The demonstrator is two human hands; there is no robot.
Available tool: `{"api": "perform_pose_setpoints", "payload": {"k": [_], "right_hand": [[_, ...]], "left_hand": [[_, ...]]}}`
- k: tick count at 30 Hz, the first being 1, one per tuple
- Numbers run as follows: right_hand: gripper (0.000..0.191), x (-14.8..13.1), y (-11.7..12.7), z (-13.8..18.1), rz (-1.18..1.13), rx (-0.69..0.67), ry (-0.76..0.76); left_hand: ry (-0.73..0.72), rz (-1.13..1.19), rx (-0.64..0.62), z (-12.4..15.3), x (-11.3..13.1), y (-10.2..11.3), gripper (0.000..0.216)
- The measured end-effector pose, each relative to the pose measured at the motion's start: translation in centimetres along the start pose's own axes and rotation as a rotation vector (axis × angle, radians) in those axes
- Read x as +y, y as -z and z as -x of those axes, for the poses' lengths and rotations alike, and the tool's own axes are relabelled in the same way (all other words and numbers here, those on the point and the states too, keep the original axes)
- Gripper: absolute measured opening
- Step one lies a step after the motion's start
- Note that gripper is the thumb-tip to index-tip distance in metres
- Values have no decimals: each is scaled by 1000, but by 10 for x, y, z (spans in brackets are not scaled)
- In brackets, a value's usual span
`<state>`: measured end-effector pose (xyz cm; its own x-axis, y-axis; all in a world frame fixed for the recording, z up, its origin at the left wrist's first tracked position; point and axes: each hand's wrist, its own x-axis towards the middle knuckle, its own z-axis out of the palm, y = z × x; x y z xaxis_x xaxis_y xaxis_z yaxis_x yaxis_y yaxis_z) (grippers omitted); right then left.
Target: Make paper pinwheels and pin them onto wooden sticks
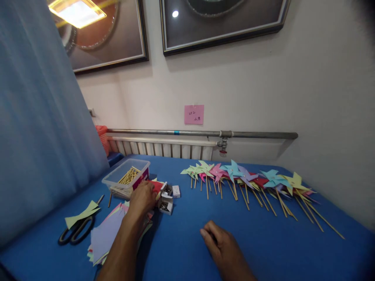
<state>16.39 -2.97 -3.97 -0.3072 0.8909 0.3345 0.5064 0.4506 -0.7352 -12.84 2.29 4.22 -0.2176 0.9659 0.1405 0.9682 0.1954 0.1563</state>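
My left hand (143, 196) reaches out over the table beside a clear plastic box (113, 180), its fingers at a red piece of paper (158, 186). Its fingertips are hidden, so whether it grips the paper is unclear. Two small open white boxes (166, 205) of metal pins stand just right of that hand. Under my left forearm lies a stack of coloured paper sheets (107, 232), lilac on top. My right hand (221, 244) rests nearer on the blue table with fingers curled, and nothing shows in it.
Several finished paper pinwheels (231, 170) on sticks lie in a row at the back right. Black-handled scissors (77, 230) lie at left under a pale green paper piece (83, 214). Wooden sticks (129, 175) fill the clear box. A blue curtain (43, 117) hangs at left.
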Motion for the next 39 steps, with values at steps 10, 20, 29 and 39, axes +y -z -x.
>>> {"api": "perform_pose_setpoints", "payload": {"k": [10,20,29,39], "right_hand": [[38,2,0,-2,11,-11,-22],[38,1,0,0,22,4,5],[38,-1,1,0,-1,-13,-24],[35,-4,2,0,9,-30,-32]], "left_hand": [[8,-46,-116,-2,0,-2,20],[20,-30,-133,-4,-6,-7,21],[20,-41,-133,-2,-4,-6,23],[-8,-40,-118,-2,-3,-4,16]]}}
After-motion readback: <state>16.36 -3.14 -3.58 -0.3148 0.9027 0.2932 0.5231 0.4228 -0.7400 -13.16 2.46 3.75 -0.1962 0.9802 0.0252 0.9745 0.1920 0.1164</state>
